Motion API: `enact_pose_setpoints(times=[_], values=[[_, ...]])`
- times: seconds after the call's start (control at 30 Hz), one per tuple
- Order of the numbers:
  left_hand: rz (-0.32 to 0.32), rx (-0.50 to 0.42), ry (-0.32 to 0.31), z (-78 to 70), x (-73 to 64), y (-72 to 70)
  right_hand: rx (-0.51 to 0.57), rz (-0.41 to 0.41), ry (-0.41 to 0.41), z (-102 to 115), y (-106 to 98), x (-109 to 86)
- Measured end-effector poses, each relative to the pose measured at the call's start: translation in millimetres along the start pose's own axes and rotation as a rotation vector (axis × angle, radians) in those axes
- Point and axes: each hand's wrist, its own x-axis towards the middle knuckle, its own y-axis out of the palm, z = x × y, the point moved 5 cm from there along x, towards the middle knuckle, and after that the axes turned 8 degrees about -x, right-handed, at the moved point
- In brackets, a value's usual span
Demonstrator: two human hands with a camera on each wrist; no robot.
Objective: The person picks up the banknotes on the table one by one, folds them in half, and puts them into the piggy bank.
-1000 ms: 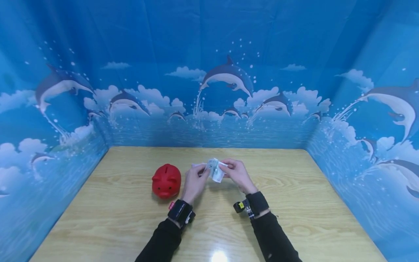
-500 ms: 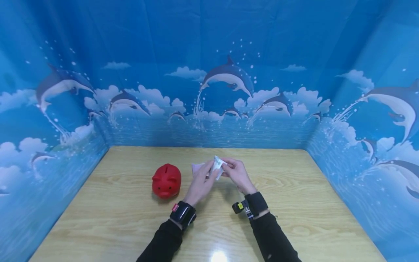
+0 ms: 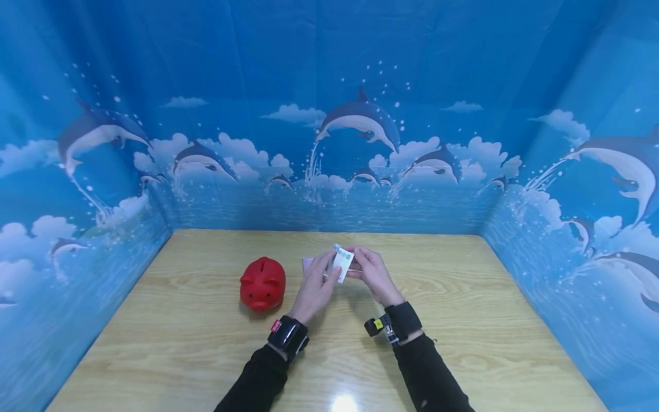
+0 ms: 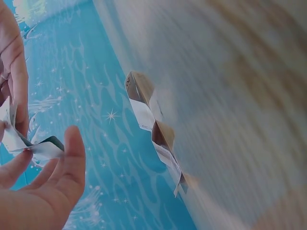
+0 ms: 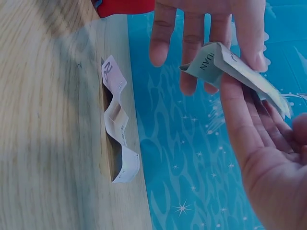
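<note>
Between my hands is a creased banknote (image 3: 342, 263), pale green and white, with "YUAN" legible in the right wrist view. My left hand (image 3: 314, 289) pinches it, thumb on the near face and fingers behind. From the other side, my right hand (image 3: 377, 277) holds its far end, fingers under the paper (image 5: 254, 86). A second banknote (image 5: 115, 115), pinkish and folded in a zigzag, stands on its edge on the table beyond my left hand, which partly hides it in the head view. To the left sits a red piggy bank (image 3: 262, 284) with a slot on top.
The pale wood table (image 3: 463, 320) ends at a blue dolphin-print backdrop (image 3: 319, 206) at the back and sides. Black camera straps (image 3: 404, 320) are on both wrists.
My left hand has shifted right and turned over the banknote, which now looks narrower and more folded. More of the pinkish banknote shows behind it. The piggy bank has stayed put.
</note>
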Motion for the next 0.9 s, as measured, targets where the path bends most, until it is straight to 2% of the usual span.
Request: enact_pose_setpoints(times=[0.13,0.37,0.6,0.9], values=[[-0.013,0.005,-0.008,-0.4,0.4,-0.2,0.002,0.005,-0.009,0.1,0.1,-0.4],[-0.029,-0.02,-0.018,-1.1,0.5,-0.8,-0.127,-0.02,-0.037,1.9,-0.1,0.0],[-0.058,-0.059,-0.01,-1.5,1.2,-3.1,-0.194,-0.044,-0.039,2.9,-2.2,-1.4],[-0.063,-0.107,-0.006,-2.8,1.8,-3.4,-0.186,-0.027,-0.078,4.5,-0.6,-1.6]])
